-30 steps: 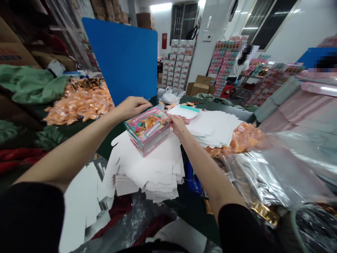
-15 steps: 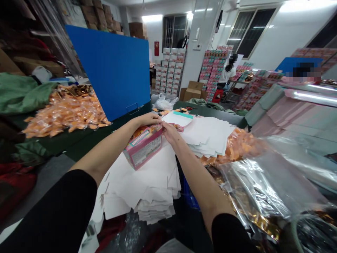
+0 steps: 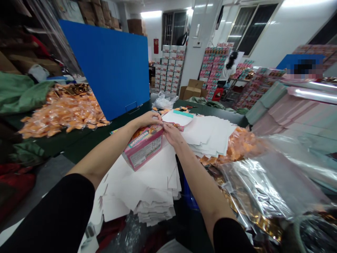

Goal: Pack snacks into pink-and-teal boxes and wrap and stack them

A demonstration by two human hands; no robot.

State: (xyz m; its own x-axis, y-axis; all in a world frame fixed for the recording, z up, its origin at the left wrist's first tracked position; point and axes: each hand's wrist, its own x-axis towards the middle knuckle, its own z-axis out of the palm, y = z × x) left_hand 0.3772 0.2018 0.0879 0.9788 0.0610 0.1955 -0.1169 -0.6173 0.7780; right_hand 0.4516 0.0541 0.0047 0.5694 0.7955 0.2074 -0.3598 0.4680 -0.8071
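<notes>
- A pink printed box point(image 3: 144, 147) is set on a stack of white die-cut card sheets point(image 3: 147, 182), tilted on its edge.
- Its far top edge is gripped by the left hand point(image 3: 147, 119), fingers curled over it.
- The same edge is pinched by the right hand point(image 3: 172, 135), fingertips closed on a flap.
- Orange packets point(image 3: 61, 112) are heaped well to the left.

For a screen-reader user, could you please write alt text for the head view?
Both hands, the left hand and the right hand, meet at the far top edge of a pink printed box standing on a stack of white flat card blanks. Heaps of orange packets lie left, before a blue panel.
</notes>
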